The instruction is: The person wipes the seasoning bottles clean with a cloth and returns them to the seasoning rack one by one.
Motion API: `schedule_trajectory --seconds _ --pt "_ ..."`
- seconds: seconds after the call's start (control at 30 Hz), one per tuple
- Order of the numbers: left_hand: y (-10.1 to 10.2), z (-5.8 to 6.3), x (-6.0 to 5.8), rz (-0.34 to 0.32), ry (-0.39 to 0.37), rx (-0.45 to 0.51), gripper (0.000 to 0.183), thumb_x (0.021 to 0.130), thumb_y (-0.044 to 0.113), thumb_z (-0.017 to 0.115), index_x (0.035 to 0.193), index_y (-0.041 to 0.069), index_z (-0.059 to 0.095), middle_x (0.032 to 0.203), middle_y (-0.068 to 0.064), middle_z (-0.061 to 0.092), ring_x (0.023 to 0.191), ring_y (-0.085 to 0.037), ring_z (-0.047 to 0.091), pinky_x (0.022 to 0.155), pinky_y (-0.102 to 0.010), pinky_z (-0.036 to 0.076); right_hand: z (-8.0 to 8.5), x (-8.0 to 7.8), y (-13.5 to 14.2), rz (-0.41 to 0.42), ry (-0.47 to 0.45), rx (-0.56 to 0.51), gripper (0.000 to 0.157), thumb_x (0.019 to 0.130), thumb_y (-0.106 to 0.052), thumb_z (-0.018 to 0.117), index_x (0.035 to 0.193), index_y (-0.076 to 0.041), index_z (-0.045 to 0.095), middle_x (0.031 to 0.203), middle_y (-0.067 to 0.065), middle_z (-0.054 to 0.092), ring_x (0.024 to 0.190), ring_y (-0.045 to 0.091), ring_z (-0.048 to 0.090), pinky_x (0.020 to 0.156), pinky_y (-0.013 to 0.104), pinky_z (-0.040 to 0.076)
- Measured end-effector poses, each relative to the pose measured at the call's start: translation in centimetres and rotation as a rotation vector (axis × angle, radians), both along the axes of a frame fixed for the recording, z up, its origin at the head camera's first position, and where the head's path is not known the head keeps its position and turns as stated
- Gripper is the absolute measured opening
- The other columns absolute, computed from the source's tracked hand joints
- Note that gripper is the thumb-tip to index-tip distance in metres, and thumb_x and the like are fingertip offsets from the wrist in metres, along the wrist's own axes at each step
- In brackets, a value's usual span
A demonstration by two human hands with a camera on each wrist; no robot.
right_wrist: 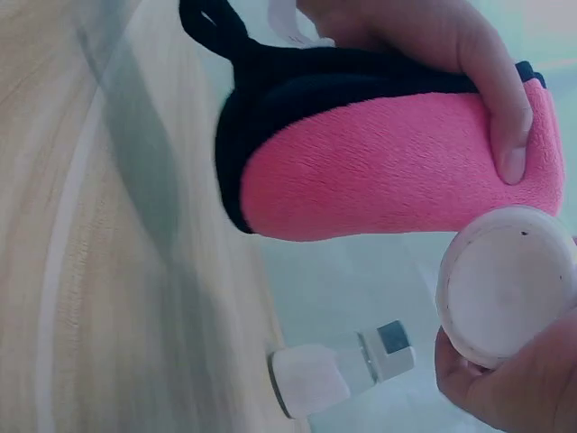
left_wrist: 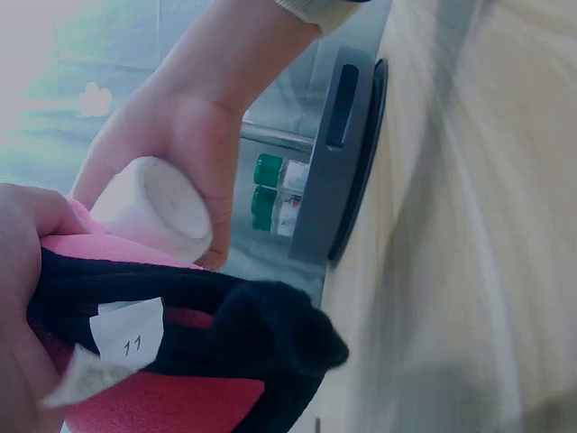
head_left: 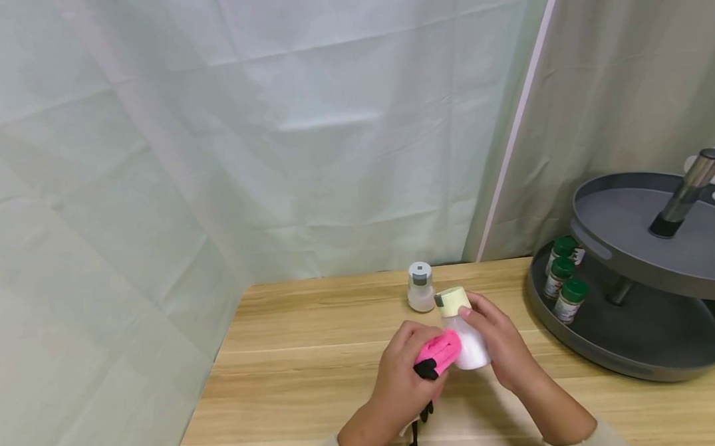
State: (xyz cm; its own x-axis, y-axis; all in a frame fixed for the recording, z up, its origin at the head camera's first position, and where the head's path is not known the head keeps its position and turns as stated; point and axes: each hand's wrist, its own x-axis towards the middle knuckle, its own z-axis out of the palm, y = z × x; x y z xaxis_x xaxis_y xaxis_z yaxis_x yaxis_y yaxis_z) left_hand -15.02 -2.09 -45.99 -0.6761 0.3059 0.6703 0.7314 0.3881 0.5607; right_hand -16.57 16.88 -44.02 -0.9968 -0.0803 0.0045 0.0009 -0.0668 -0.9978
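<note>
A folded pink cloth with black edging (head_left: 444,349) is in my left hand (head_left: 395,388), its black loop and white tag hanging below. My right hand (head_left: 502,343) grips a whitish seasoning bottle (head_left: 472,348) with a pale yellow cap, tilted above the table. In the right wrist view the cloth (right_wrist: 361,171) touches or nearly touches the bottle beside its round base (right_wrist: 507,284); exact contact is unclear. Behind the hands, a second seasoning bottle (head_left: 421,293) with a white and grey cap stands upright on the table.
At the right stands a dark grey two-tier round rack (head_left: 615,365) with a metal post (head_left: 688,188). Several small spice jars with green lids (head_left: 567,303) sit on its lower tier. A pale curtain (head_left: 342,150) hangs behind the wooden table (head_left: 292,365).
</note>
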Motion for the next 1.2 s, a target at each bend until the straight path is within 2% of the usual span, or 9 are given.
schedule_trajectory --seconds 0.1,0.27,0.47,0.6,0.77,0.87,1.0,1.1,1.2 --pt "0.0 0.3 -0.3 0.03 -0.004 0.012 0.051 0.073 0.006 0.086 0.117 0.02 0.064 0.108 0.002 0.06 0.096 -0.01 0.063 0.084 -0.025 0.056 -0.3 0.0 -0.1 0.009 0.023 0.017 0.044 0.103 -0.021 0.055 0.143 -0.005 0.046 0.119 0.001 0.059 0.101 0.016 0.063 0.078 0.035 0.058" --pt "-0.3 1.1 -0.7 0.087 -0.082 0.072 0.055 0.073 0.005 0.086 0.121 0.023 0.065 0.11 0.003 0.06 0.097 -0.01 0.063 0.083 -0.027 0.057 -0.8 0.2 -0.4 0.026 0.075 0.071 0.047 0.1 -0.015 0.06 0.144 -0.006 0.046 0.116 0.004 0.056 0.102 0.019 0.062 0.081 0.035 0.056" --pt "-0.4 1.7 -0.7 0.109 -0.133 0.119 0.056 0.073 0.003 0.086 0.121 0.023 0.065 0.11 0.002 0.06 0.097 -0.01 0.061 0.082 -0.028 0.057 -0.9 0.5 -0.7 0.017 0.103 0.112 0.048 0.1 -0.015 0.061 0.145 -0.01 0.047 0.117 0.006 0.055 0.103 0.017 0.064 0.08 0.035 0.057" --pt "-0.1 1.7 -0.3 0.077 -0.112 0.081 0.055 0.072 0.003 0.087 0.119 0.023 0.065 0.11 0.002 0.059 0.097 -0.01 0.061 0.083 -0.027 0.056 -0.7 0.4 -0.9 -0.024 0.106 0.108 0.045 0.102 -0.018 0.057 0.145 -0.011 0.044 0.12 0.007 0.052 0.103 0.013 0.063 0.079 0.033 0.058" --pt "0.5 1.1 0.3 0.033 -0.041 -0.009 0.05 0.073 0.006 0.086 0.116 0.022 0.065 0.111 0.002 0.059 0.099 -0.01 0.062 0.085 -0.025 0.055 -0.1 0.1 -0.9 -0.134 0.059 0.07 0.043 0.105 -0.026 0.053 0.145 -0.015 0.042 0.118 0.002 0.052 0.099 0.011 0.063 0.078 0.028 0.057" --pt "0.8 0.6 0.5 0.012 -0.016 -0.008 0.052 0.072 0.006 0.086 0.117 0.02 0.064 0.11 0.001 0.059 0.097 -0.011 0.063 0.085 -0.025 0.055 0.2 -0.1 -0.8 -0.192 0.042 0.021 0.042 0.106 -0.031 0.05 0.144 -0.014 0.042 0.116 -0.002 0.055 0.097 0.012 0.062 0.077 0.027 0.056" --pt "1.3 0.2 0.8 0.0 -0.134 0.067 0.053 0.078 0.009 0.083 0.124 0.021 0.06 0.113 0.003 0.06 0.099 -0.008 0.062 0.087 -0.026 0.055 0.4 -0.2 -0.6 -0.235 0.036 -0.052 0.044 0.108 -0.041 0.043 0.143 -0.016 0.041 0.111 -0.003 0.058 0.096 0.012 0.061 0.075 0.028 0.056" --pt "1.5 0.1 0.9 -0.015 -0.317 0.156 0.047 0.087 0.017 0.078 0.128 0.024 0.056 0.117 0.004 0.063 0.104 -0.008 0.061 0.093 -0.028 0.054 0.6 -0.1 -0.6 -0.253 0.043 -0.121 0.042 0.108 -0.045 0.039 0.141 -0.02 0.039 0.11 -0.003 0.058 0.097 0.011 0.061 0.076 0.027 0.056" --pt "1.7 0.1 0.8 -0.057 -0.494 0.281 0.043 0.092 0.021 0.074 0.13 0.024 0.053 0.121 0.0 0.065 0.107 -0.01 0.062 0.095 -0.027 0.054 0.6 0.0 -0.7 -0.25 0.051 -0.199 0.039 0.107 -0.047 0.037 0.14 -0.025 0.037 0.114 -0.004 0.056 0.1 0.01 0.06 0.079 0.027 0.056"
